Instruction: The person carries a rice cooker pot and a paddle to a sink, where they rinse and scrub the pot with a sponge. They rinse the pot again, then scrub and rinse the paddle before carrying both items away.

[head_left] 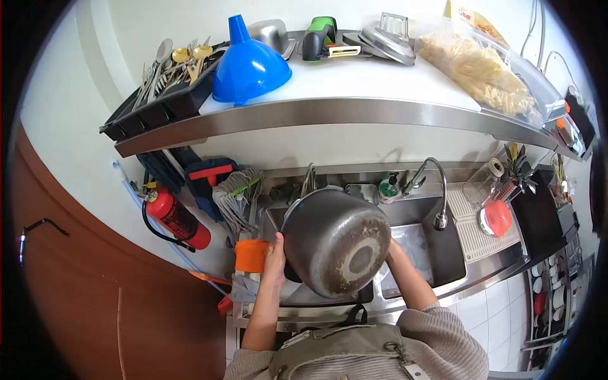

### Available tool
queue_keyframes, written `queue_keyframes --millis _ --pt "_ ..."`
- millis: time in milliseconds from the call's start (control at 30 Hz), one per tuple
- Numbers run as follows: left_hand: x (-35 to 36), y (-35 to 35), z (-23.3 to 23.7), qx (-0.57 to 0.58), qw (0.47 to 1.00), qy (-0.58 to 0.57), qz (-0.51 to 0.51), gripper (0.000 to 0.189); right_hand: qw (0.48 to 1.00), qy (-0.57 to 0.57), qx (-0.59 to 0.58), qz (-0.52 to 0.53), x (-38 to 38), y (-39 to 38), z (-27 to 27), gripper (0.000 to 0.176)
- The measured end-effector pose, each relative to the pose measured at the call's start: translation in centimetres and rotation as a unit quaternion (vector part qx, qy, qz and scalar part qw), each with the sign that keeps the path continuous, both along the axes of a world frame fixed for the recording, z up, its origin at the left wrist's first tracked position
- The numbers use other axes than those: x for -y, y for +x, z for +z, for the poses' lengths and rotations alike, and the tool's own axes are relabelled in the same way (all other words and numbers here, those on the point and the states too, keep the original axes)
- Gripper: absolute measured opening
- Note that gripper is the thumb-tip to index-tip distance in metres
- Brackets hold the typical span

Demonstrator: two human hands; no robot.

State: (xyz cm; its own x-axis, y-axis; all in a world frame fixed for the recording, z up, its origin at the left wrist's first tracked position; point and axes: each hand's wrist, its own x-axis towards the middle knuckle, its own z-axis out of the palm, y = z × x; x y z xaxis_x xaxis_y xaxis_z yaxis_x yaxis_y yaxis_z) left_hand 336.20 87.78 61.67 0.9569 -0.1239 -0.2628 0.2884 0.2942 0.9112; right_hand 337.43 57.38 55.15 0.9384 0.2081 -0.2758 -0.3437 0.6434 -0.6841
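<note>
A large metal pot is tipped up over the steel sink, its scorched underside facing me. My left hand grips its left rim. My right hand holds the right side, mostly hidden behind the pot. The faucet arches over the sink to the right of the pot.
A shelf above carries a blue funnel, a cutlery tray, lids and a bag of noodles. A red fire extinguisher hangs on the left wall. An orange cloth, a soap bottle and a drain mat flank the sink.
</note>
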Motion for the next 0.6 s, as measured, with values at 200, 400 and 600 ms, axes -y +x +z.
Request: queue_keyframes --millis 200,400,600 --pt "0.4 -2.1 -6.8 -0.055 0.997 -0.045 -0.011 0.065 0.999 -0.001 -0.053 -0.006 -0.8 -3.2 -8.2 0.046" --pt "2.4 -1.8 -2.7 -0.098 0.993 0.047 0.041 0.077 0.994 0.092 -0.020 -0.061 -0.2 -3.3 -1.4 0.034" --pt "3.3 0.5 6.2 0.108 0.992 0.044 -0.048 0.067 0.984 0.111 0.038 -0.137 1.7 -4.8 8.7 0.030"
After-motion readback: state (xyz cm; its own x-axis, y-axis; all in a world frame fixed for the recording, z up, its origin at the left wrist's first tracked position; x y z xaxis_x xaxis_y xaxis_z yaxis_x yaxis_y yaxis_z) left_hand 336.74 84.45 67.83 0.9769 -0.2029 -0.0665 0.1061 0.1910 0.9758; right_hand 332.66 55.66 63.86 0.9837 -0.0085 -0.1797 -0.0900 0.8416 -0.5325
